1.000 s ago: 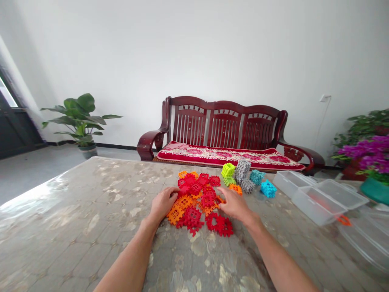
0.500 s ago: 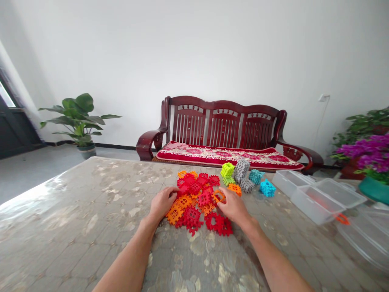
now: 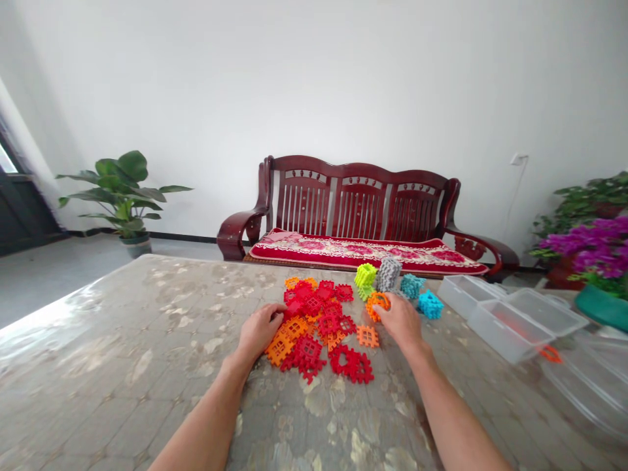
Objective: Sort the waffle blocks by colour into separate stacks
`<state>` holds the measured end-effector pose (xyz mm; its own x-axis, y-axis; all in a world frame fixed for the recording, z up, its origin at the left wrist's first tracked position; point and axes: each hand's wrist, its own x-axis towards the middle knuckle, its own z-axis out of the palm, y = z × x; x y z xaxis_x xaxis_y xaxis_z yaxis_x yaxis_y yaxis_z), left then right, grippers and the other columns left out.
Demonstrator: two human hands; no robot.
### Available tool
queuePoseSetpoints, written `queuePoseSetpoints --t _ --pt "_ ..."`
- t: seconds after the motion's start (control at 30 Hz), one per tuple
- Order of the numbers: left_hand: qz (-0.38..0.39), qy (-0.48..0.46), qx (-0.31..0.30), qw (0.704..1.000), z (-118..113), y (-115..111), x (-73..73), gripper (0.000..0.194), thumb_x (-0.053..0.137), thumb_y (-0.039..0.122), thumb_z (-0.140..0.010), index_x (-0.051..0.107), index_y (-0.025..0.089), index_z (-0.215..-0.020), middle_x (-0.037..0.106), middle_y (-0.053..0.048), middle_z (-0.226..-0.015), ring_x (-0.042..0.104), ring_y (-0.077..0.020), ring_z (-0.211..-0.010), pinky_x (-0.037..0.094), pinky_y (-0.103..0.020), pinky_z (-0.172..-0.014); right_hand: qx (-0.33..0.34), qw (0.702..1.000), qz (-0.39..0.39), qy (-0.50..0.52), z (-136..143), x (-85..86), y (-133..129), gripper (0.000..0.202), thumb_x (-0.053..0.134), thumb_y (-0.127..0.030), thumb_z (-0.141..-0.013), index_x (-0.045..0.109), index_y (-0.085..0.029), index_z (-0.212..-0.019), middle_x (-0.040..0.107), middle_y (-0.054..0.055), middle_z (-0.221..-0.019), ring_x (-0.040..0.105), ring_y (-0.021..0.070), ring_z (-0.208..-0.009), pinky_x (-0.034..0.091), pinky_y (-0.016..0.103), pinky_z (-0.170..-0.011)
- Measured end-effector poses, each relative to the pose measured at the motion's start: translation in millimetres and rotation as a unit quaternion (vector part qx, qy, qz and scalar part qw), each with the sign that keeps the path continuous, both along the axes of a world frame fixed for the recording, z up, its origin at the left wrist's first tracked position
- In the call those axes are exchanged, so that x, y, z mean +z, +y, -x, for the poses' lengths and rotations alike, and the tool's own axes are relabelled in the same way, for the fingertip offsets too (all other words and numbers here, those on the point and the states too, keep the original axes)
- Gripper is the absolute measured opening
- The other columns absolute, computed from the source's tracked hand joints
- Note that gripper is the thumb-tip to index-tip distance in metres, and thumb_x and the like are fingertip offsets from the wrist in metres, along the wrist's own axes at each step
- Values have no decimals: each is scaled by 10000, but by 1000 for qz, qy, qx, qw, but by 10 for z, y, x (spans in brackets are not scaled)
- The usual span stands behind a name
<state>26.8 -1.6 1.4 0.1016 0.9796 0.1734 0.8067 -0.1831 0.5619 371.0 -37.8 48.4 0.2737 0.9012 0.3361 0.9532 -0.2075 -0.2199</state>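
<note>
A pile of red interlocking plastic tiles (image 3: 313,304), with orange tiles (image 3: 282,345) among them, lies on the table in front of me. My left hand (image 3: 260,330) rests at the pile's left edge, thumb and fingers slightly apart, fingertips by the tiles. In the pinch of my right hand (image 3: 401,320) is an orange tile (image 3: 377,301) with a large opening, held right of the pile and in front of the grey pieces. A single orange window tile (image 3: 367,336) lies flat between the pile and that hand. Red tiles (image 3: 351,364) lie nearest me.
Behind my right hand stand yellow-green pieces (image 3: 366,278), a grey stack (image 3: 390,273) and blue blocks (image 3: 430,304). Clear plastic boxes (image 3: 510,330) sit to the right beside a flowerpot (image 3: 601,307). A wooden bench (image 3: 360,203) lies beyond the patterned table (image 3: 161,366).
My right hand has moved right and away from the pile with the orange tile. A flat orange window tile now shows beside the pile. My left hand has stayed almost still.
</note>
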Motion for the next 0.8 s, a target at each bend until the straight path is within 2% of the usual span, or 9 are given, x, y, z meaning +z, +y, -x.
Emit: queuePoseSetpoints --t 0.2,0.43,0.63,0.8 --pt "6 4 1 1000 0 -9 22 303 458 284 -856 695 293 -1044 729 9 -1116 654 -166 -1018 460 -258 -926 -20 999 30 -40 27 18 -15 317 585 -468 -846 692 -204 -986 729 107 -998 642 256 -947 425 310 -751" --pt "2 -2 -1 1000 1 2 -9 298 456 286 -857 696 293 -1034 731 13 -1114 655 -162 -1004 459 -253 -917 -16 999 -2 -41 9 -33 -27 413 588 -462 -853 640 -208 -1175 692 113 -1140 605 262 -1049 423 335 -872" --pt "1 1 1 1000 -13 -15 18 312 444 279 -856 700 290 -1034 730 12 -1124 656 -167 -1027 461 -255 -915 -31 999 10 -10 108 -149 -7 612 549 -527 -859 494 -161 -1346 641 163 -1193 610 291 -1073 450 359 -844" --pt "4 -3 1 1000 -9 -20 24 297 457 279 -861 697 294 -1036 733 10 -1123 652 -165 -1033 460 -258 -922 -33 999 35 26 158 -155 6 586 556 -438 -860 461 -150 -1361 630 183 -1192 623 294 -1063 455 351 -826"
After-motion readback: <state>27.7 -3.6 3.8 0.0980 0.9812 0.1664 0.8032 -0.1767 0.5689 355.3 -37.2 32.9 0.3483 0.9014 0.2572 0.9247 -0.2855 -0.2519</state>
